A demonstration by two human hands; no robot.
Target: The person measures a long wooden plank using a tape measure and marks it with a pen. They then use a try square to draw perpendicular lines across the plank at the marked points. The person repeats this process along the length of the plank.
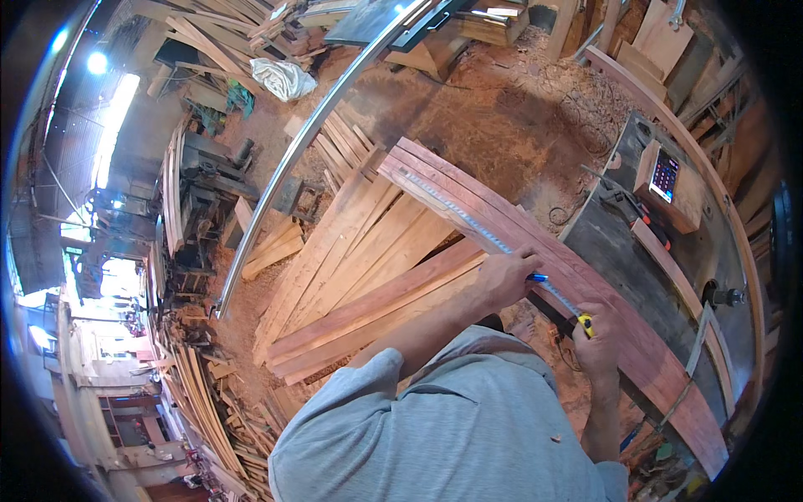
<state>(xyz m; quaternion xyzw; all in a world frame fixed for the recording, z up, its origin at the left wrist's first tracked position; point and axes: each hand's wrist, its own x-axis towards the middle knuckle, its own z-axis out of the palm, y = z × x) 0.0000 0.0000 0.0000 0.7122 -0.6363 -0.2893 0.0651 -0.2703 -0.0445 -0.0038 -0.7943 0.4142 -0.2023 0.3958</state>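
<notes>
Reddish planks [585, 272] lie side by side, running from the upper middle to the lower right. A pale tape measure blade [456, 209] stretches along the nearest plank. My right hand [599, 339] is closed around the yellow tape measure case [587, 325] at the blade's near end. Over the same plank, beside the blade, my left hand [503, 279] pinches a blue pen [539, 278]. The pen's tip is too small to make out.
Several loose boards [335, 259] fan out left of the planks. A dark metal table [619, 209] on the right bears a wooden block [687, 209] with a phone [665, 176] on it. Wood shavings cover the floor [493, 117]. A white sack [283, 79] lies far left.
</notes>
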